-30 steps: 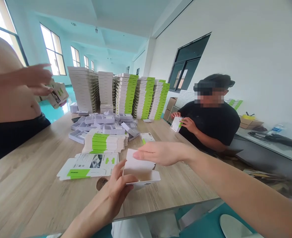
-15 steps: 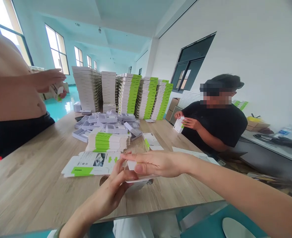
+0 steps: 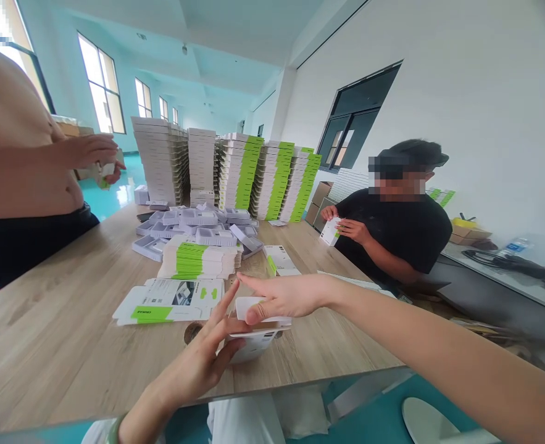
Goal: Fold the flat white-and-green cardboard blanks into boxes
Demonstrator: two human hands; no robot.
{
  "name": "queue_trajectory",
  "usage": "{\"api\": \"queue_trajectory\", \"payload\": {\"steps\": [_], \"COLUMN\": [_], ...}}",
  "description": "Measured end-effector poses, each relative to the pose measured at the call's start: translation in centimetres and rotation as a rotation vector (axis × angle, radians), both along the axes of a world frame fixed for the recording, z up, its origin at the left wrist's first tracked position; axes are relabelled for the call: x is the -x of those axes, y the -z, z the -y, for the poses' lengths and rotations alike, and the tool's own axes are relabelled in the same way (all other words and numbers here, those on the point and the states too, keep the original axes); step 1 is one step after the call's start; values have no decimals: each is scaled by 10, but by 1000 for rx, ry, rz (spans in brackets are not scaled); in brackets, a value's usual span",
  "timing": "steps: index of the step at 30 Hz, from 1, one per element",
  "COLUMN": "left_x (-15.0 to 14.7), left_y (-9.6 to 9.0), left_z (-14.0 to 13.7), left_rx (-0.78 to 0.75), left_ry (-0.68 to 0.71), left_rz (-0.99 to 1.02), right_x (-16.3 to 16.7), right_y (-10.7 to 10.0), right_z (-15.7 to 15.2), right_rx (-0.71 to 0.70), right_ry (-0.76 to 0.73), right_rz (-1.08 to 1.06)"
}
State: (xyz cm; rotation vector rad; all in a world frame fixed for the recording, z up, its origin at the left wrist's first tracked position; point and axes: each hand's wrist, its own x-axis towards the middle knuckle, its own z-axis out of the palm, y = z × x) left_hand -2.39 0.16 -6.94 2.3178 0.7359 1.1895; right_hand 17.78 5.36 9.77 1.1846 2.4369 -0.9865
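Note:
A small white carton [image 3: 253, 347] stands near the table's front edge, its top flap [image 3: 249, 307] raised. My left hand [image 3: 210, 345] grips the carton's left side, thumb on the near face and index finger stretched upward. Over the top, my right hand [image 3: 286, 298] has its thumb on the flap and its fingers reaching across behind it. The carton's inside is hidden from me. Just beyond my left hand lie flat printed cartons [image 3: 154, 316] in white and green. Behind them is a thick bundle of folded cartons [image 3: 189, 260].
Pale plastic trays [image 3: 198, 217] are heaped mid-table. Tall stacks of white-and-green boxes [image 3: 242, 172] rise at the far end. A person in black [image 3: 392, 228] on the right holds a small white box [image 3: 330, 231]. Another person [image 3: 22, 154] stands at the left edge, hands around a small item.
My right hand has lifted slightly off the carton, so more of the flap and front face shows. My left index finger has straightened upward. The whole view has shifted a little.

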Motion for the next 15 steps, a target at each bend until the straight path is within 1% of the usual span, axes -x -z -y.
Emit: {"api": "queue_trajectory", "payload": {"steps": [2, 5, 6, 9, 12, 14, 15], "left_x": [0, 1, 1, 2, 2, 2, 2], "left_y": [5, 12, 13, 16, 17, 18, 19], "left_z": [1, 3, 3, 4, 5, 8, 10], "left_rx": [-16, -27, -32, -53, -59, 10, 93], "left_ry": [-5, -20, -26, -19, -8, 16, 51], "left_rz": [35, 55, 67, 105, 104, 127, 191], "right_x": [3, 7, 8, 13, 20, 25, 27], "right_y": [2, 8, 10, 15, 16, 16, 16], "right_z": [-3, -10, -11, -11, -5, 2, 5], "right_rx": [-29, -12, -25, -172, -308, -368, -393], "right_ry": [-38, -93, -106, -134, -141, -131, -126], "right_rz": [16, 58, 79, 147, 187, 209, 219]}}
